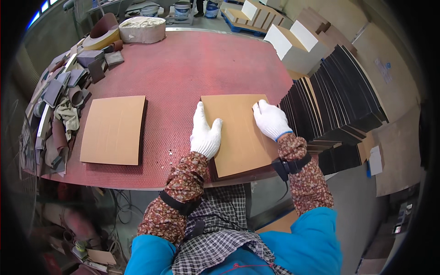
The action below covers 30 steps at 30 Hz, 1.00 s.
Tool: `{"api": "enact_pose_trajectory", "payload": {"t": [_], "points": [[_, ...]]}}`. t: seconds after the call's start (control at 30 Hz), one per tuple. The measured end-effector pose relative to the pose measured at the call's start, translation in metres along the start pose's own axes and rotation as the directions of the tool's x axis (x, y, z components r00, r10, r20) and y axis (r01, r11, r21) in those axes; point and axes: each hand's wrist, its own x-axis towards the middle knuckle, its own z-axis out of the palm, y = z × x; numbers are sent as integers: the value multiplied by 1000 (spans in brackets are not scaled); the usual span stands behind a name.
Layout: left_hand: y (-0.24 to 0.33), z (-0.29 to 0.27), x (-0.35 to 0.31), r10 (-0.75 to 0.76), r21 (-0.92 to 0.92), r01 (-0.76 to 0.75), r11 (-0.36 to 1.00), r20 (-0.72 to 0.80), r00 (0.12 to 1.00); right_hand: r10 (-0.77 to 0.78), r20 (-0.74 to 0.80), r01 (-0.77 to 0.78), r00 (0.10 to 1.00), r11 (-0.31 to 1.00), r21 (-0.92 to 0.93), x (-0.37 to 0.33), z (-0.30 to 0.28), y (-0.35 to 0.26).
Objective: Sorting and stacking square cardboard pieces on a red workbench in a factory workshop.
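White-gloved, the left hand (206, 131) is resting open along the left edge of a tan panel (239, 142), its thumb spread over the top, no grip showing. Opposite, the right hand (272, 120) is angling inward, fingers curling at the right edge (pinching or only touching, I cannot tell). The panel is lying between both, its slightly longer side running forward. Just beyond the right hand, dark boards (332, 94) are standing; well left of the left hand, another tan sheet (112, 130) is lying.

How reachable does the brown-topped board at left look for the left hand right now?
Probably yes: nothing bulky stands on the red tabletop between the left hand and that brown-topped board, though the hand would have to leave the edge of the right-hand board.
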Motion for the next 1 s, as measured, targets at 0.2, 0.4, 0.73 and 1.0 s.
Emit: {"api": "enact_pose_trajectory", "payload": {"t": [0.2,0.4,0.73,1.0], "points": [[10,-3,-5,-42,17,42,999,17,999,10,186,-5,982,1000,-27,-93,-24,5],[8,-2,-4,-23,17,23,1000,4,1000,-19,251,30,968,999,-38,-156,-48,-9],[-1,4,-3,14,29,-13,1000,-11,1000,-381,84,390,921,889,-238,-114,-24,-15],[-2,5,-5,46,27,-45,999,-53,997,-18,72,18,997,1000,-2,-4,-6,-30]]}}
